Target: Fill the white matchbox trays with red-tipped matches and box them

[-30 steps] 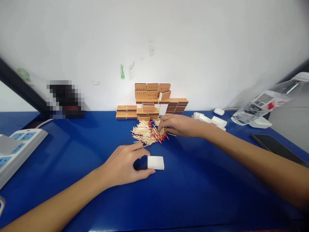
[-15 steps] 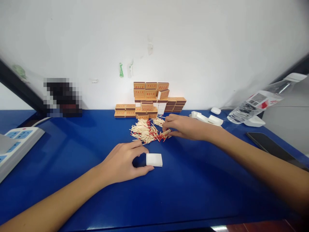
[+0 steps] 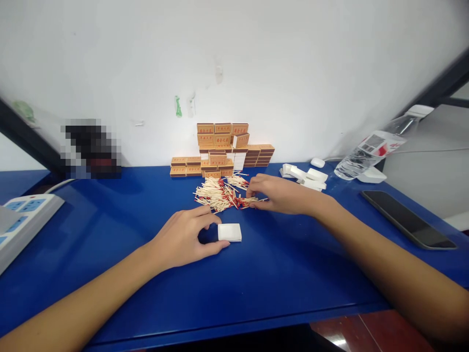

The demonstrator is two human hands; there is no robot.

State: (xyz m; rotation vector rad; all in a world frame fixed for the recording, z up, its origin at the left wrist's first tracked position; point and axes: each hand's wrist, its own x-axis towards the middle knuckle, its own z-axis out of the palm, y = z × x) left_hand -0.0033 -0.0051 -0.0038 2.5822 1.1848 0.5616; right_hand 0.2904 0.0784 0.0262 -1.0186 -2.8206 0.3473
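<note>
Left hand [image 3: 185, 237] bare, fingers [image 3: 202, 211] slim, thumb [image 3: 214, 249] tapered. Right hand [image 3: 284, 194] bare too, slender. Left forearm [image 3: 98, 289] and right forearm [image 3: 377, 256] bare, smooth, narrow at wrists [image 3: 151, 256], broader farther up.

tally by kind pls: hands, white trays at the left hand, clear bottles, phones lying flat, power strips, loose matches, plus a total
Hands: 2, left hand and right hand
White matchbox tray: 1
Clear plastic bottle: 1
Black smartphone: 1
Power strip: 1
Loose matches: overlapping, uncountable
Total, without matches: 6
</note>
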